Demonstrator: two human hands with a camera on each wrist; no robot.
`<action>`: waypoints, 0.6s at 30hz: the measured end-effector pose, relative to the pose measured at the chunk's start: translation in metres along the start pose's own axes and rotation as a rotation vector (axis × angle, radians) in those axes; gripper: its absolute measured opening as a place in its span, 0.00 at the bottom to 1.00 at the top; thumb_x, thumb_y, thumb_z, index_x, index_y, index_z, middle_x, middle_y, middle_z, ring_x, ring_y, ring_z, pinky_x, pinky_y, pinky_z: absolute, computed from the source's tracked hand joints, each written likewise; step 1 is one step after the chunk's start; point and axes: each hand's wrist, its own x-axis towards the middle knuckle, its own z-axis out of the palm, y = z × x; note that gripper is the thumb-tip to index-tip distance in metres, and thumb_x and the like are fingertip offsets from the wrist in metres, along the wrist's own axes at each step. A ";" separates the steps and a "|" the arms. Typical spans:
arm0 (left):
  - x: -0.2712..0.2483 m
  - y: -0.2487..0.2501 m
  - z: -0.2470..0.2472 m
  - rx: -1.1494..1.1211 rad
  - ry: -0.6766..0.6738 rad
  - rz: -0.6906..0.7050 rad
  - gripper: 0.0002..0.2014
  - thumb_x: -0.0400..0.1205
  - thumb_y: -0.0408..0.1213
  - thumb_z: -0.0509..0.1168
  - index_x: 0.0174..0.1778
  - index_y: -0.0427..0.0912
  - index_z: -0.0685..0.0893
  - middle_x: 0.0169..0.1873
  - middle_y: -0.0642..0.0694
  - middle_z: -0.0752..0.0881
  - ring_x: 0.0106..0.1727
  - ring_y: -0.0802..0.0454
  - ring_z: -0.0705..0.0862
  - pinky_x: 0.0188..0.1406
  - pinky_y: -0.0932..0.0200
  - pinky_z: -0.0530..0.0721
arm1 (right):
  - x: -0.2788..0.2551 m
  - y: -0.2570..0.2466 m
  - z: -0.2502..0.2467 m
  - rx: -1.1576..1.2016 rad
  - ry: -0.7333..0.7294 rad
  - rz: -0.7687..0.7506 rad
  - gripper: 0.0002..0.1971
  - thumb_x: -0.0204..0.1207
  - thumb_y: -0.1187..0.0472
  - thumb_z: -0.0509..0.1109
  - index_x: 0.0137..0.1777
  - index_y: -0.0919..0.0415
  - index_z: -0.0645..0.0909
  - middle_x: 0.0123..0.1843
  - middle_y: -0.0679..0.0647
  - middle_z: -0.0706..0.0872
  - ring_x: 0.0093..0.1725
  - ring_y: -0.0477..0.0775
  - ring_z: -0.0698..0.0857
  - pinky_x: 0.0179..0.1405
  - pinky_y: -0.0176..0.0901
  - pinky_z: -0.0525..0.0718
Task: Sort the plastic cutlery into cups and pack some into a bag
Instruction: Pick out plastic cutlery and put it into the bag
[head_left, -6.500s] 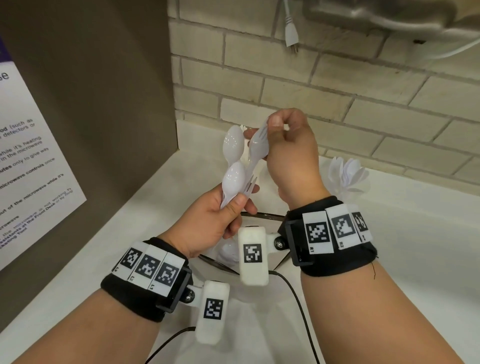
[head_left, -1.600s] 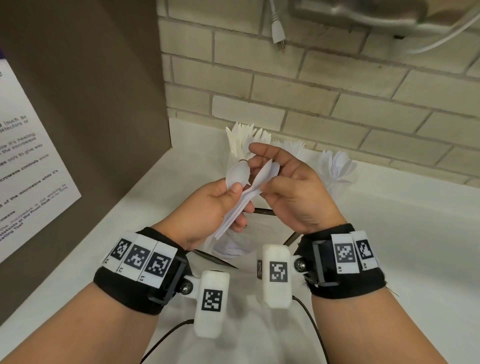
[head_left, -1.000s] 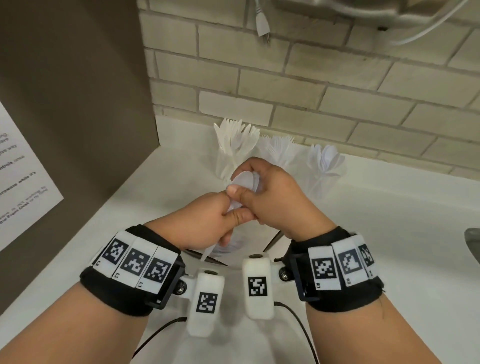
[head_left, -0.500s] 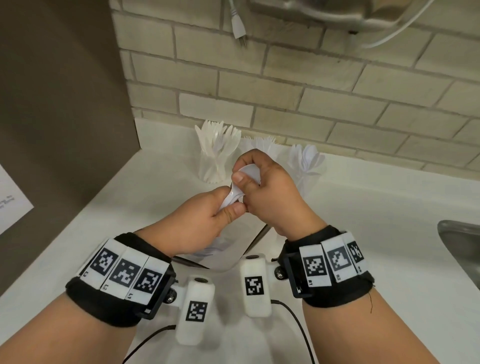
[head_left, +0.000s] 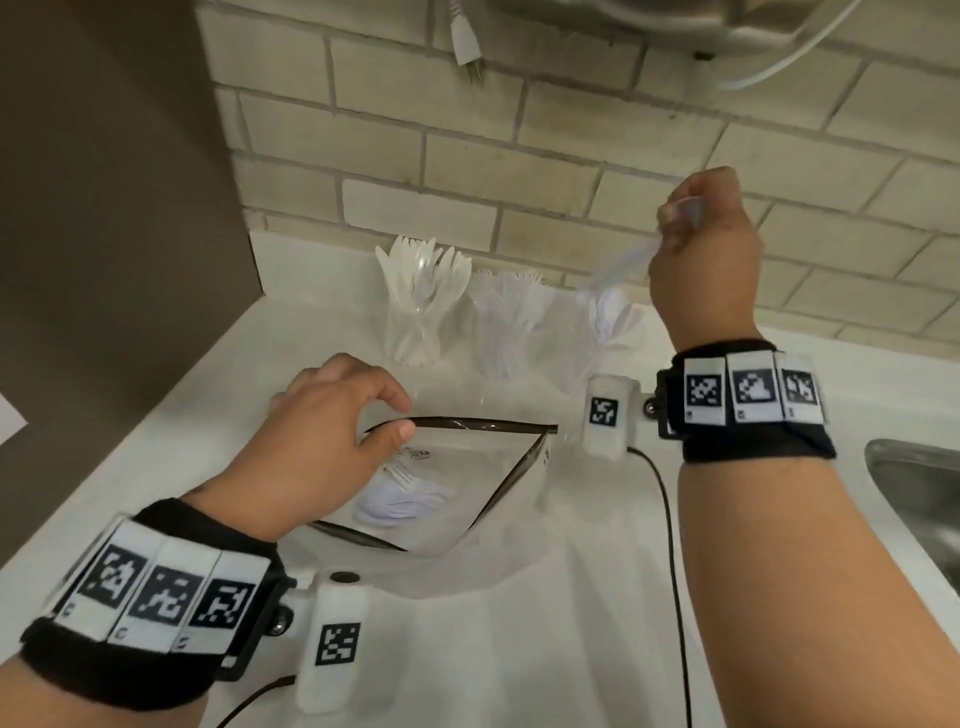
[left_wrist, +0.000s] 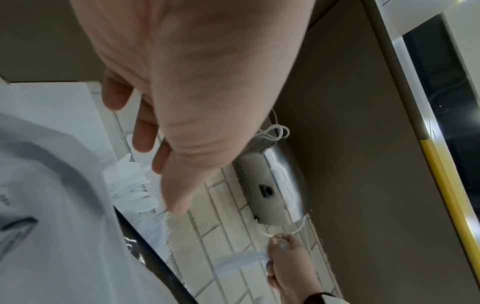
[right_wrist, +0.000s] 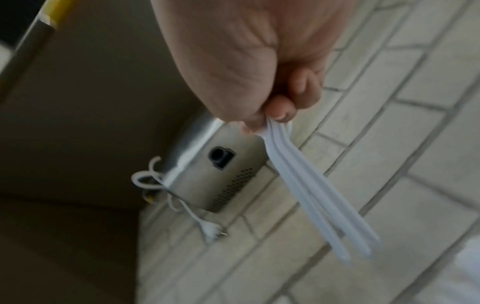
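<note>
My right hand (head_left: 685, 223) is raised at the right and pinches a small bundle of white plastic spoons (head_left: 623, 265) by the bowl ends. Their handles (right_wrist: 311, 195) slant down toward the right-hand clear cup (head_left: 597, 343). Two more clear cups, left (head_left: 418, 332) and middle (head_left: 506, 338), stand by the wall full of white cutlery. My left hand (head_left: 384, 415) hovers with loosely curved fingers at the mouth of the open clear zip bag (head_left: 483, 426), thumb touching its dark rim. Some white cutlery (head_left: 405, 499) lies inside the bag.
A brown panel (head_left: 104, 208) walls off the left side of the white counter. A steel sink (head_left: 914, 488) begins at the right edge. A metal appliance with a dangling plug (head_left: 467, 47) hangs on the brick wall above. A black cable (head_left: 665, 519) trails from my right wrist.
Both hands held the spoons together over the bag. The right hand has since carried them up and to the right, and the left has let go and dropped to the bag's mouth.
</note>
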 end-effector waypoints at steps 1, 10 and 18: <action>0.000 -0.001 0.000 0.049 -0.027 -0.016 0.06 0.77 0.53 0.67 0.48 0.66 0.79 0.55 0.62 0.73 0.61 0.57 0.71 0.60 0.58 0.65 | 0.006 0.008 0.003 -0.056 -0.005 0.014 0.11 0.77 0.72 0.56 0.56 0.65 0.75 0.45 0.51 0.81 0.39 0.49 0.77 0.29 0.20 0.67; 0.001 -0.006 0.008 0.022 -0.228 -0.144 0.11 0.76 0.44 0.71 0.43 0.64 0.76 0.71 0.59 0.62 0.70 0.54 0.71 0.73 0.49 0.65 | 0.002 0.080 0.069 -0.441 -0.354 0.224 0.15 0.75 0.73 0.53 0.60 0.62 0.71 0.55 0.64 0.83 0.51 0.67 0.82 0.44 0.53 0.79; 0.002 -0.019 0.008 -0.041 -0.239 -0.104 0.15 0.78 0.32 0.66 0.36 0.61 0.83 0.68 0.64 0.66 0.68 0.58 0.73 0.71 0.52 0.71 | -0.005 0.093 0.089 -0.809 -0.622 0.220 0.18 0.80 0.63 0.55 0.69 0.61 0.68 0.66 0.61 0.79 0.66 0.65 0.74 0.58 0.57 0.74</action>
